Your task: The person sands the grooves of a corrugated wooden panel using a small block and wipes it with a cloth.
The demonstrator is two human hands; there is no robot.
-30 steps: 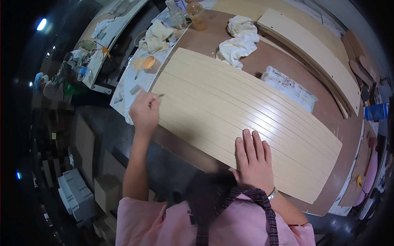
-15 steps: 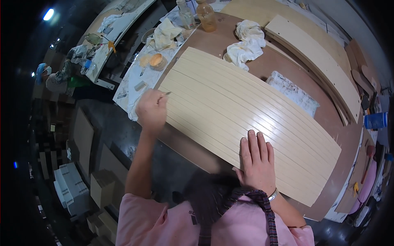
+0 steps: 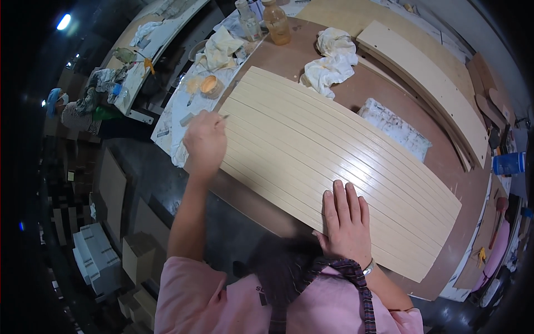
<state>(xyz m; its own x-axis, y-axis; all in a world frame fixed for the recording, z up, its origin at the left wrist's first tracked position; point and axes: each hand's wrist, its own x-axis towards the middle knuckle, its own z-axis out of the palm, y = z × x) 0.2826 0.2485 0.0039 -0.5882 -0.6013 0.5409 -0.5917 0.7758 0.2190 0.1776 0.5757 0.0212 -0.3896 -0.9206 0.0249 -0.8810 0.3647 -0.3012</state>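
Observation:
A cream grooved panel [image 3: 311, 145] lies flat in front of me, with long parallel lines running along its length. My left hand [image 3: 204, 139] is closed at the panel's left end, around a small thin tool [image 3: 225, 117]. Only the dark tip of that tool shows past my fingers; its kind is hidden. Flat on the panel's near edge, right of the middle, rests my right hand [image 3: 349, 225], its fingers stretched out and holding nothing. Just beyond my left hand, a small grey block [image 3: 186, 119] lies on the paper-covered tabletop.
Beyond the panel are crumpled white cloths [image 3: 334, 58], a paint-smeared white slab [image 3: 394, 128] and long cream boards [image 3: 425, 83]. An open cup of orange paste [image 3: 210, 85] stands far left, near a bottle [image 3: 276, 25]. Another person [image 3: 78, 114] is at a bench farther left.
My left hand, with the thin tool, has moved slightly away from me along the panel's left end. My right hand stays flat on the panel.

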